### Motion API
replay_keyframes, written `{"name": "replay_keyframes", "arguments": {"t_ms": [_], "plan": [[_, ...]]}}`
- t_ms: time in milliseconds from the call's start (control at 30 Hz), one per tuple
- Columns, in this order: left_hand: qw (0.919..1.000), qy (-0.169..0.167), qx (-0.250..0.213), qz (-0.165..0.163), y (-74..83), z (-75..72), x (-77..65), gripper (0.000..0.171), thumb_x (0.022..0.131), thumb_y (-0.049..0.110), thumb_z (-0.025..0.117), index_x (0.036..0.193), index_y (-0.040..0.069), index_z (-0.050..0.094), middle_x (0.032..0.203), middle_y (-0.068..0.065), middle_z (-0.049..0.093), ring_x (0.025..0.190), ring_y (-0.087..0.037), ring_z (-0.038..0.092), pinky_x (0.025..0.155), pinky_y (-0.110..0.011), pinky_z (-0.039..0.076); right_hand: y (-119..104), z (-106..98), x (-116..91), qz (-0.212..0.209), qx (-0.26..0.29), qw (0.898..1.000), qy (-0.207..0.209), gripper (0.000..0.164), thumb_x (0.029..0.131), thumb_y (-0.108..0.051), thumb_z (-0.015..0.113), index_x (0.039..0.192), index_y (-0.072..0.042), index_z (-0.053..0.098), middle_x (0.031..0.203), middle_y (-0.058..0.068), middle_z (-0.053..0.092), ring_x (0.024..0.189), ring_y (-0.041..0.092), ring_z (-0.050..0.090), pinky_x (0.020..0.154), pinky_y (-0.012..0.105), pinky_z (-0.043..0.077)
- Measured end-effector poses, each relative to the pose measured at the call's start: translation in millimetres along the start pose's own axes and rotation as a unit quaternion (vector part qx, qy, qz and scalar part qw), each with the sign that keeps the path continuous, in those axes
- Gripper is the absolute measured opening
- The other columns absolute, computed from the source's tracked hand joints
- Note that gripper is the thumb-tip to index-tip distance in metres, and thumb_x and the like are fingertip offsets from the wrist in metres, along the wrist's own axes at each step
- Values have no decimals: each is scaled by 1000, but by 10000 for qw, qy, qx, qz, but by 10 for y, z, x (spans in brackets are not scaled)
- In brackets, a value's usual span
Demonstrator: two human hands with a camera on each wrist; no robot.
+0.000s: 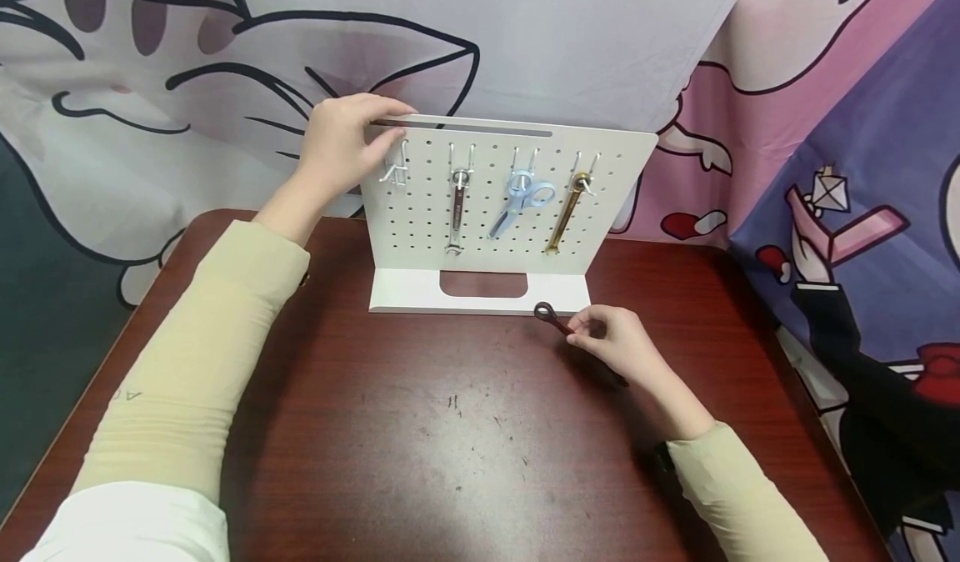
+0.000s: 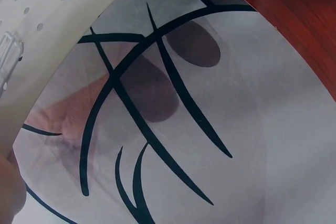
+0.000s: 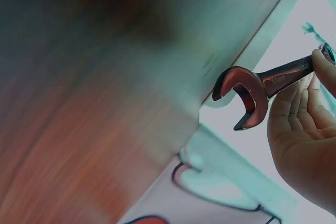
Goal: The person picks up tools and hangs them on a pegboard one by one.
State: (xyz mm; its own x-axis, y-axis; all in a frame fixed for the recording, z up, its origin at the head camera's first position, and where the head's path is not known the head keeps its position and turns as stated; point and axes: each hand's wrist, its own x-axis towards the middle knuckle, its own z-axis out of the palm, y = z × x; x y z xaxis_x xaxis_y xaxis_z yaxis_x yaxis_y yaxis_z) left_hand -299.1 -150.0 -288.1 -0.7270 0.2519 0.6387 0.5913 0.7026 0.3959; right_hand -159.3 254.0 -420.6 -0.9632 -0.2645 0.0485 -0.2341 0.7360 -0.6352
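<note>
A white pegboard stand (image 1: 408, 289) stands upright on the table. My left hand (image 1: 341, 141) grips its top left corner, thumb on the front face; part of this hand shows at the left edge of the left wrist view. Between thumb and fingers my right hand (image 1: 615, 341) pinches a dark combination wrench (image 3: 286, 80), held just above the table near the stand's front right corner. Its ring end points toward the board, its open end back toward the wrist. On the board's hooks hang a silver wrench (image 1: 457, 212), light blue scissors (image 1: 513, 203) and a gold-coloured wrench (image 1: 566, 220).
At the board's upper left is a metal hook (image 1: 396, 170) with nothing hung on it. The dark red wooden table (image 1: 420, 429) reaches to a printed cartoon cloth (image 1: 585, 37) behind and at the right.
</note>
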Motion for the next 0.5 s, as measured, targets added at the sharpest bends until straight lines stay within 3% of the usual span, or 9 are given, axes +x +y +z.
{"name": "replay_keyframes", "arguments": {"t_ms": [233, 500], "plan": [[9998, -83, -138, -78, -10, -13, 13, 23, 98, 4, 72, 119, 9, 81, 119, -14, 80, 115, -34, 76, 98, -50, 55, -317, 246, 227, -146, 610, 9980, -15, 10, 88, -3, 83, 95, -2, 77, 81, 8, 75, 74, 7, 65, 72, 20, 54], [9992, -271, -216, -199, 3, -59, 46, 24, 98, 3, 72, 119, 10, 81, 119, -14, 80, 116, -35, 76, 100, -49, 55, -689, 545, 506, -380, 1485, 9881, 89, 9, 89, -1, 81, 97, 1, 75, 85, 14, 75, 77, 9, 66, 75, 22, 56]]}}
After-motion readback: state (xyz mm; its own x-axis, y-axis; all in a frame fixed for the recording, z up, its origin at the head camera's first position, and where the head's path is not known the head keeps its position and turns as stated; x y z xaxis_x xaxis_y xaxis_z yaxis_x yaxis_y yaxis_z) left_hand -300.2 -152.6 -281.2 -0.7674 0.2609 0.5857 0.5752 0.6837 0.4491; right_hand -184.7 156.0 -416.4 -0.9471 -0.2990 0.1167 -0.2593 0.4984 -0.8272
